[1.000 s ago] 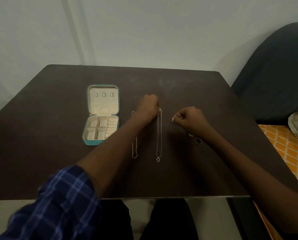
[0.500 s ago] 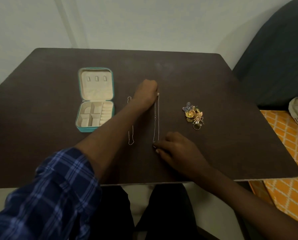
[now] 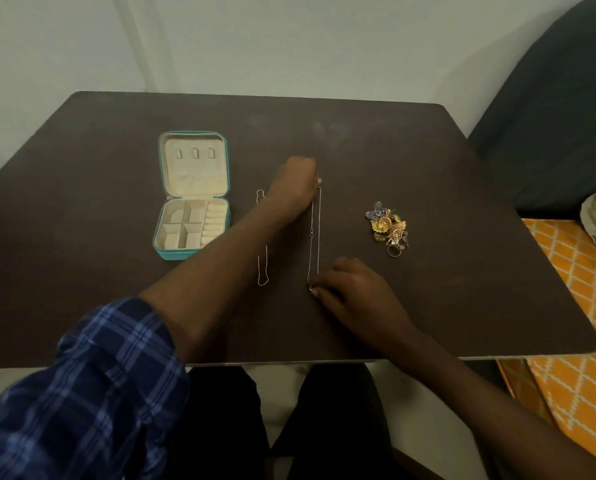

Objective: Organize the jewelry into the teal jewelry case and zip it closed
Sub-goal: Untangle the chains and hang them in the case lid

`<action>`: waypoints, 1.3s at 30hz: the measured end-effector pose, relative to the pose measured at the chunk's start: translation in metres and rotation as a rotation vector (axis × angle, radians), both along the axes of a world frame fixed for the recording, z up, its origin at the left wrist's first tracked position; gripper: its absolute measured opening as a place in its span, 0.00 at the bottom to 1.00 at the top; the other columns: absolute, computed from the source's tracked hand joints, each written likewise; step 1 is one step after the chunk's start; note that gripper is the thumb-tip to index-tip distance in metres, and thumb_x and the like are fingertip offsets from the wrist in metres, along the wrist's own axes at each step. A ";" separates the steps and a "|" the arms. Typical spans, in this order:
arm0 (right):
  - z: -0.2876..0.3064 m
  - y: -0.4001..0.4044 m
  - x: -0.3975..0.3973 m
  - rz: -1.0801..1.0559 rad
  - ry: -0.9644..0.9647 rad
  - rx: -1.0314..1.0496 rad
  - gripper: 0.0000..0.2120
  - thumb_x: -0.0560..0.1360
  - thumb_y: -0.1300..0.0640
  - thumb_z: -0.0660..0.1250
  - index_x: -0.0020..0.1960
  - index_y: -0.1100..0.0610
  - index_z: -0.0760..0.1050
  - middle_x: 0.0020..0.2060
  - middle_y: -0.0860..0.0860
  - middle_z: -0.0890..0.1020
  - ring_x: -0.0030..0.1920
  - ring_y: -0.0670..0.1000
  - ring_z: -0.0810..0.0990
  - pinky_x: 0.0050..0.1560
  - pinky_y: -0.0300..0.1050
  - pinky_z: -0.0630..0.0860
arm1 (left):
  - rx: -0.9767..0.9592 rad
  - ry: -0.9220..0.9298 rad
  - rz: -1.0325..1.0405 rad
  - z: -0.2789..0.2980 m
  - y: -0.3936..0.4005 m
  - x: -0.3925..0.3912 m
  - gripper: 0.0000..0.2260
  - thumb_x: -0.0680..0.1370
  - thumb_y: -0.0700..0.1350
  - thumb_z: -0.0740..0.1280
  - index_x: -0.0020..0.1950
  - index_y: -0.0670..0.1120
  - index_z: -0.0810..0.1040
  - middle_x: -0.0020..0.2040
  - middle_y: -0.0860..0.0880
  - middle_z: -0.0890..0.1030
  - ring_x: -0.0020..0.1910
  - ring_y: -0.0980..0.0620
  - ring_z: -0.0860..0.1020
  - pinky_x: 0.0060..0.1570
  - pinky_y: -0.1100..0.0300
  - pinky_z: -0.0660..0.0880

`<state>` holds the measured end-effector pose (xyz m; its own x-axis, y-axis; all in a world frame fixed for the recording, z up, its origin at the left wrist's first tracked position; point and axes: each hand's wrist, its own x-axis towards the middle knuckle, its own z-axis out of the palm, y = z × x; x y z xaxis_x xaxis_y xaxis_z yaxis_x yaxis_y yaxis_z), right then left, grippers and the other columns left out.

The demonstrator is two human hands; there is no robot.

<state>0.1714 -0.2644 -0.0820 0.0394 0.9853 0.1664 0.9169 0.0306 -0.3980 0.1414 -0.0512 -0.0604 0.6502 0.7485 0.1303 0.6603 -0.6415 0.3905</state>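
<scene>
dark table (image 3: 428,161) against a pale wall (image 3: 289,39)
our left hand (image 3: 294,188) and right hand (image 3: 350,289) pinch the ends of a chain (image 3: 315,233); open case (image 3: 192,195) sits left, bare tabletop toward every edge.

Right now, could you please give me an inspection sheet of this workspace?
Surface: dark brown table, bare at its near right.
Job's things: teal jewelry case open, compartments look empty; two thin chains, left chain and right chain, laid out straight; jewelry pile at right.
Clutter: nothing seen.
Grips: left hand at the right chain's far end; right hand pinches its near end.
Cables: nothing seen.
Surroundings: pale wall, dark chair, orange patterned cloth.
</scene>
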 end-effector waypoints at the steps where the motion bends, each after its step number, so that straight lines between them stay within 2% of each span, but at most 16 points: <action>1: -0.001 0.000 0.000 0.002 0.009 0.004 0.08 0.75 0.54 0.65 0.51 0.54 0.80 0.43 0.53 0.79 0.46 0.54 0.77 0.43 0.46 0.73 | -0.026 -0.015 0.009 0.003 -0.002 -0.003 0.08 0.76 0.43 0.64 0.47 0.38 0.79 0.50 0.37 0.81 0.51 0.37 0.77 0.46 0.53 0.71; 4: -0.001 0.001 0.001 -0.017 0.049 0.031 0.08 0.75 0.54 0.66 0.53 0.54 0.79 0.44 0.51 0.79 0.47 0.51 0.76 0.43 0.43 0.71 | -0.100 -0.013 0.003 0.008 -0.011 -0.018 0.08 0.76 0.43 0.66 0.46 0.39 0.81 0.47 0.39 0.83 0.49 0.40 0.79 0.46 0.55 0.73; 10: 0.001 -0.001 -0.004 -0.074 0.055 0.033 0.11 0.74 0.52 0.67 0.55 0.54 0.79 0.45 0.51 0.78 0.48 0.51 0.74 0.43 0.40 0.67 | -0.214 0.144 0.021 0.009 -0.041 -0.040 0.15 0.72 0.51 0.72 0.49 0.39 0.79 0.45 0.43 0.81 0.47 0.45 0.78 0.47 0.56 0.74; 14: 0.001 0.002 -0.008 -0.107 0.010 0.007 0.12 0.75 0.49 0.65 0.54 0.53 0.79 0.47 0.52 0.77 0.50 0.50 0.73 0.44 0.44 0.71 | -0.210 0.153 0.024 0.008 -0.052 -0.041 0.16 0.71 0.49 0.73 0.49 0.38 0.79 0.49 0.39 0.81 0.51 0.41 0.79 0.49 0.54 0.75; 18: 0.000 0.004 -0.009 -0.112 0.003 0.013 0.10 0.77 0.52 0.63 0.52 0.55 0.80 0.48 0.52 0.78 0.51 0.52 0.74 0.46 0.48 0.73 | -0.180 0.156 0.037 0.007 -0.059 -0.039 0.12 0.74 0.45 0.69 0.51 0.36 0.76 0.53 0.37 0.79 0.53 0.38 0.77 0.47 0.54 0.72; 22: -0.002 0.006 -0.008 -0.109 -0.013 0.032 0.09 0.76 0.55 0.62 0.49 0.58 0.78 0.46 0.53 0.77 0.49 0.53 0.74 0.43 0.46 0.70 | -0.149 0.176 0.021 0.008 -0.067 -0.036 0.10 0.76 0.41 0.63 0.50 0.34 0.75 0.51 0.35 0.78 0.51 0.37 0.76 0.43 0.55 0.69; 26: -0.005 0.004 -0.008 -0.153 -0.019 0.056 0.07 0.75 0.56 0.63 0.45 0.59 0.76 0.44 0.54 0.76 0.47 0.54 0.74 0.41 0.48 0.70 | -0.173 0.052 0.041 0.010 -0.066 -0.043 0.11 0.74 0.41 0.63 0.47 0.33 0.77 0.47 0.35 0.80 0.48 0.37 0.77 0.42 0.55 0.70; 28: -0.005 0.004 -0.008 -0.179 0.010 0.093 0.07 0.75 0.57 0.64 0.42 0.60 0.75 0.42 0.55 0.76 0.43 0.55 0.74 0.39 0.46 0.68 | -0.203 -0.043 0.041 0.017 -0.063 -0.046 0.09 0.73 0.41 0.64 0.42 0.34 0.79 0.42 0.36 0.81 0.44 0.38 0.79 0.43 0.53 0.74; 30: -0.004 0.004 -0.007 -0.216 0.073 0.144 0.06 0.74 0.57 0.66 0.40 0.58 0.74 0.39 0.54 0.77 0.39 0.54 0.75 0.37 0.42 0.64 | -0.274 -0.151 0.037 0.026 -0.060 -0.051 0.07 0.72 0.40 0.66 0.37 0.38 0.79 0.38 0.38 0.82 0.41 0.43 0.81 0.44 0.55 0.77; 32: -0.001 0.004 -0.006 -0.266 0.191 0.168 0.04 0.74 0.57 0.67 0.41 0.57 0.75 0.38 0.51 0.80 0.37 0.49 0.77 0.36 0.39 0.65 | -0.382 -0.286 0.029 0.036 -0.059 -0.054 0.07 0.72 0.38 0.67 0.34 0.44 0.76 0.35 0.42 0.82 0.36 0.46 0.81 0.42 0.55 0.80; 35: 0.002 0.006 -0.003 -0.328 0.511 0.170 0.03 0.74 0.58 0.67 0.42 0.52 0.75 0.37 0.46 0.82 0.35 0.42 0.79 0.36 0.32 0.72 | -0.515 -0.474 -0.002 0.050 -0.058 -0.056 0.09 0.72 0.34 0.65 0.38 0.47 0.73 0.34 0.44 0.80 0.31 0.50 0.78 0.33 0.58 0.77; 37: 0.004 0.008 -0.001 -0.326 0.709 0.164 0.07 0.73 0.59 0.68 0.41 0.49 0.74 0.37 0.47 0.81 0.35 0.45 0.80 0.36 0.39 0.77 | -0.543 -0.526 -0.045 0.063 -0.060 -0.056 0.09 0.73 0.33 0.64 0.41 0.47 0.72 0.35 0.44 0.80 0.30 0.51 0.78 0.30 0.62 0.76; 39: 0.006 0.009 -0.001 -0.317 0.866 0.162 0.07 0.73 0.61 0.68 0.42 0.50 0.74 0.37 0.49 0.81 0.35 0.48 0.80 0.33 0.42 0.77 | -0.528 -0.549 -0.108 0.078 -0.064 -0.055 0.09 0.73 0.33 0.63 0.41 0.47 0.72 0.35 0.45 0.79 0.29 0.54 0.77 0.29 0.64 0.75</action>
